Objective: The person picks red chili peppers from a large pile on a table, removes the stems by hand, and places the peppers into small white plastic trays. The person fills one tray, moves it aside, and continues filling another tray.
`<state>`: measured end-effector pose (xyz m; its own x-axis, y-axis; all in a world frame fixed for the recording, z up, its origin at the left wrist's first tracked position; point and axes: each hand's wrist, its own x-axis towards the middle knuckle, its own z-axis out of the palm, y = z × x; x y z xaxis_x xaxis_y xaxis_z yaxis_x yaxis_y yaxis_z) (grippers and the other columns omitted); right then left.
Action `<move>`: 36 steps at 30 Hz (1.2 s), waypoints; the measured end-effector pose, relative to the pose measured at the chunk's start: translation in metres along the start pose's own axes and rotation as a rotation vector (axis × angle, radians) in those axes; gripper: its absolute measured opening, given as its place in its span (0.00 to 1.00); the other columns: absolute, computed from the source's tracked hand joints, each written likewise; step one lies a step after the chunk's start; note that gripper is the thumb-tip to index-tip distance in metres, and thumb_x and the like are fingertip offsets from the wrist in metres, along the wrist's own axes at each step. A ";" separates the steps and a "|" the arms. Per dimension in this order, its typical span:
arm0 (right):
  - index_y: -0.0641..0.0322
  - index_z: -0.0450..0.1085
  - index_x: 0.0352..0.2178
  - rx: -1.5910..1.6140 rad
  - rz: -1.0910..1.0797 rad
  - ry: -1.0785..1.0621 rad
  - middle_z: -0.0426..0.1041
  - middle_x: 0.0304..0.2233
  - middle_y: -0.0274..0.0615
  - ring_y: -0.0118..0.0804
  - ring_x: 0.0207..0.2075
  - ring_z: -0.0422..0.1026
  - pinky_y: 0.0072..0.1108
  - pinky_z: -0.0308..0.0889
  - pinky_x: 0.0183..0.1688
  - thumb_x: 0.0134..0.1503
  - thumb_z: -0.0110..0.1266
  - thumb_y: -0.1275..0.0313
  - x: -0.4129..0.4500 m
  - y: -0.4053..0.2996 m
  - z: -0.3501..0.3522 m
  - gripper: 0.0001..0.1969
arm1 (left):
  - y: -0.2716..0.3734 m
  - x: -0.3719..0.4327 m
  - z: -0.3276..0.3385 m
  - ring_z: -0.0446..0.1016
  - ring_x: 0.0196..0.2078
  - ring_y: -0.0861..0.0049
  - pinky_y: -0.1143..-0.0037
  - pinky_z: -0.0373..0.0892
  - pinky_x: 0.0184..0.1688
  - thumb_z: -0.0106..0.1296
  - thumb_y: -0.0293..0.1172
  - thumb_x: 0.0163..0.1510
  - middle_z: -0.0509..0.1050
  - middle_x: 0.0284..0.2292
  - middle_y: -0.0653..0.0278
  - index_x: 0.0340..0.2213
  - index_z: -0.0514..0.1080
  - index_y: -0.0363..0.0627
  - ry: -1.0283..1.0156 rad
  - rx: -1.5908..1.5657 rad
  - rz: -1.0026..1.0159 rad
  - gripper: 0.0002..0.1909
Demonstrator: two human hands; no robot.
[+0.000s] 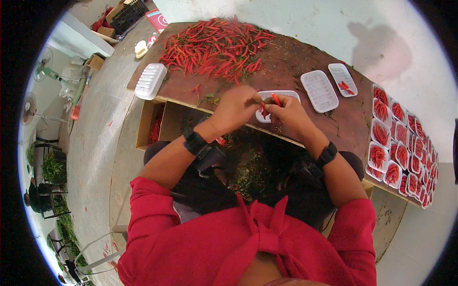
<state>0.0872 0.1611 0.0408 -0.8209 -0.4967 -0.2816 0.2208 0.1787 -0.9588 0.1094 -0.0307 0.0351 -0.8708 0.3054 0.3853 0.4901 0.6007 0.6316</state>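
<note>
My left hand (238, 107) and my right hand (291, 112) meet over a white plastic tray (291, 94) at the table's near edge. A red chili pepper (276, 99) sticks up from the fingers of my right hand. Between the fingertips of both hands is more red chili (263, 111), pinched by my left thumb and forefinger; its stem end is hard to make out. My hands hide much of the tray. Beyond them, a large heap of red chilies (218, 50) with green stems covers the table's far left part.
Stacked white trays (151, 81) sit at the brown table's (282, 57) left edge. To the right are a bare white tray (319, 91) and one with a few chilies (342, 80). Rows of chili-filled trays (380, 132) line the right end. A cardboard box (146, 125) stands below.
</note>
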 end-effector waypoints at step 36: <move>0.66 0.72 0.28 -0.726 -0.215 0.273 0.72 0.22 0.47 0.39 0.26 0.70 0.29 0.64 0.30 0.43 0.53 0.66 0.014 -0.003 -0.052 0.14 | -0.025 0.024 -0.018 0.71 0.31 0.60 0.67 0.67 0.33 0.51 0.33 0.47 0.71 0.27 0.55 0.31 0.72 0.41 -0.281 0.254 0.113 0.10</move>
<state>0.0477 0.1974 0.0419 -0.9270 -0.3747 0.0159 -0.2774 0.6566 -0.7014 0.0773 -0.0514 0.0406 -0.8057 0.5494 0.2213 0.5891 0.7045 0.3957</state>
